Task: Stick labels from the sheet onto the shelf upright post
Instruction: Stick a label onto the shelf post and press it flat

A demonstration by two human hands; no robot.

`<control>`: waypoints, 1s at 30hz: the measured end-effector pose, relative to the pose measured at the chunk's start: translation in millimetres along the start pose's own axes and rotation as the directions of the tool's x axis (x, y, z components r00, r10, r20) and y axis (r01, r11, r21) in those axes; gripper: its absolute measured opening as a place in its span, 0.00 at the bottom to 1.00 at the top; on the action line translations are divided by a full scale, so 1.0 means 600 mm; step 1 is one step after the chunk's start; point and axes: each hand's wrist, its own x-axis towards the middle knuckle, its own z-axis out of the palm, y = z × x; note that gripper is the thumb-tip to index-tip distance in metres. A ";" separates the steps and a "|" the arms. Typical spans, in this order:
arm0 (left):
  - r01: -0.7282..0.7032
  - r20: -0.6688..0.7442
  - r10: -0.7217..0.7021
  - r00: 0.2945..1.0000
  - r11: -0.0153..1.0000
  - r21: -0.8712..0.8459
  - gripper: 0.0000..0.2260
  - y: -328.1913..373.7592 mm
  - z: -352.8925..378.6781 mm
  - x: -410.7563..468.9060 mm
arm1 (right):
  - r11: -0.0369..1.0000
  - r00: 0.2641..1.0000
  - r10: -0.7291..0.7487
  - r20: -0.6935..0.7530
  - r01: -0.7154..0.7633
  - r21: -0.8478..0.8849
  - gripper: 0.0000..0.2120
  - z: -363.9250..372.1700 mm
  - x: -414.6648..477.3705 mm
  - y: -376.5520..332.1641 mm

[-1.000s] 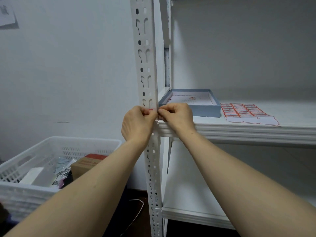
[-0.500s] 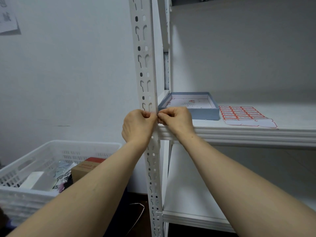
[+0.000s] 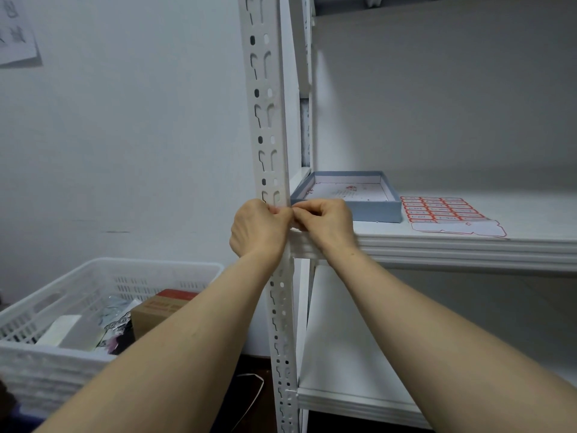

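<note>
Both hands meet at the white perforated metal shelf upright post (image 3: 265, 120), level w/ the white shelf board (image 3: 468, 245). Left hand (image 3: 256, 228) and right hand (image 3: 324, 225), fingers curled, pinch a small label (image 3: 276, 210) against the post's front; fingertips hide most of it. The red-and-white label sheet (image 3: 449, 214) lies flat on the shelf, just right of a shallow grey-blue cardboard box (image 3: 374, 210), apart from the hands. Lower left, a white slotted plastic basket (image 3: 78, 276) holds a brown carton (image 3: 156, 309) & other items.
</note>
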 end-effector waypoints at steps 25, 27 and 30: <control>-0.067 0.078 0.056 0.995 0.987 0.146 0.13 0.015 -0.021 0.012 | 0.999 0.999 0.000 -0.054 0.002 0.048 0.04 -0.015 -0.013 -0.011; -0.071 0.081 0.060 0.995 0.986 0.148 0.14 0.016 -0.020 0.013 | 0.999 0.998 0.003 -0.055 0.000 0.052 0.04 -0.012 -0.014 -0.010; -0.068 0.067 0.061 0.996 0.992 0.108 0.14 0.014 -0.018 0.010 | 0.999 0.998 -0.001 -0.058 0.004 0.049 0.04 -0.009 -0.015 -0.011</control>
